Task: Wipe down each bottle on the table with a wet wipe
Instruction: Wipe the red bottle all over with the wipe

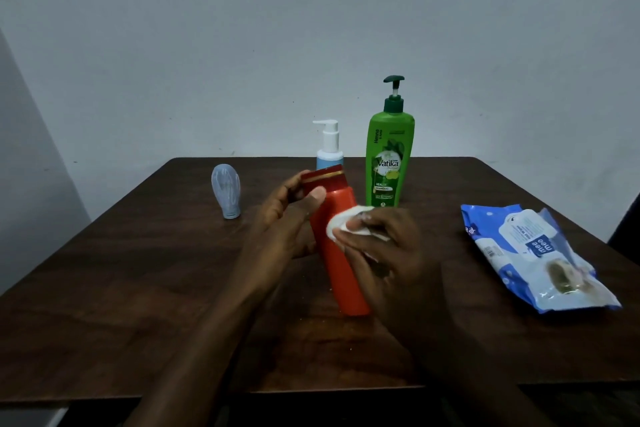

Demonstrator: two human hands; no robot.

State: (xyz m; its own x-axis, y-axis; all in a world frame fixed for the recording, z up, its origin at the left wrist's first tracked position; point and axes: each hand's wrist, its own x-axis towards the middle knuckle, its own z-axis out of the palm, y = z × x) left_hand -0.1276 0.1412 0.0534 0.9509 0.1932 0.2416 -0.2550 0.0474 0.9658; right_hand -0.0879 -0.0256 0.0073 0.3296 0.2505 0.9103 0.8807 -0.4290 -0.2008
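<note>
Bottle under treatment: red bottle [337, 246], sitting between both hands near the centre of the surface [138, 270]. Its long axis is tilting, cap leaning toward 11 o'clock, base toward 5 o'clock, apparently touching the surface. Left hand [287, 215] is gripping the dark red cap end, thumb across the neck. Right hand [377, 246] is closing on a bunched wet wipe [346, 222] and pressing it against the bottle's upper right flank. Judgement: wiping is likely running along the axis; right hand is nearer the uncleaned lower body. Green pump bottle [389, 156] and white pump bottle [329, 146] are standing at 12 o'clock, grey-blue bottle [227, 191] at 10 o'clock, wipe packet [533, 253] at 3 o'clock.
</note>
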